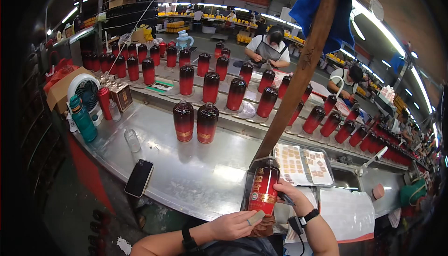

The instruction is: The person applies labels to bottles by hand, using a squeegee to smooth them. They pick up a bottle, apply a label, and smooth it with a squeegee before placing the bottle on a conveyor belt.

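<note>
A glossy bottle shading from black to red, with gold decoration (264, 189), lies tilted in a dark holder in front of me. My left hand (235, 225) is at its base, with a small pale pad (256, 217) held at the fingers. My right hand (291, 193) is at the bottle's right side, thumb on the glass and a dark flat tool (286, 198) under the fingers. A brown cloth (262, 228) lies below the base. Two similar bottles (183, 121) (207, 123) stand upright on the metal table (168, 172).
A conveyor (224, 106) carries several black-and-red bottles behind the table. A wooden post (297, 67) rises beyond the holder. A phone (139, 178) and a clear glass bottle (132, 140) lie at left. A tray of stickers (327, 165) and a sink (344, 179) are at right. Co-workers sit across the conveyor.
</note>
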`<state>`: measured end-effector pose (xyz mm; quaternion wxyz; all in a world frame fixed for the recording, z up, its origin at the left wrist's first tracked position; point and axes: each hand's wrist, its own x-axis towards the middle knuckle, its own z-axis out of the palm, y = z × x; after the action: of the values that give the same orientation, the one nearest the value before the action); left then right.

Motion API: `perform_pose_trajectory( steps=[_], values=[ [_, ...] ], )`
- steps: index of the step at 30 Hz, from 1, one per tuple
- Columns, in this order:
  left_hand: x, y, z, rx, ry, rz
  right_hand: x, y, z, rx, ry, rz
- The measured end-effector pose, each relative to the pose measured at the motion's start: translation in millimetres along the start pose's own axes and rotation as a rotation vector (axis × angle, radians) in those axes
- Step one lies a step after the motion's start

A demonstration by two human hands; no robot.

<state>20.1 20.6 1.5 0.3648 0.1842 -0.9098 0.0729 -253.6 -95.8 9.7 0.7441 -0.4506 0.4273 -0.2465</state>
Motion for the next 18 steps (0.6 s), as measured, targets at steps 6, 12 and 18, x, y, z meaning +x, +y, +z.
perform_pose_trajectory(
  steps=[6,12,18],
  values=[
    [-0.9,-4.2,0.7,-0.01,-0.039,0.052,4.4,-14.3,32.9,-0.496,0.28,-0.188],
    [-4.9,-8.0,-5.0,-0.069,-0.039,0.046,-3.6,-5.0,4.7,-0.077,0.025,0.022],
    [-9.2,-12.8,-1.9,-0.099,-0.043,0.068,-0.6,-19.6,42.7,-0.318,0.172,-0.113]
  ],
)
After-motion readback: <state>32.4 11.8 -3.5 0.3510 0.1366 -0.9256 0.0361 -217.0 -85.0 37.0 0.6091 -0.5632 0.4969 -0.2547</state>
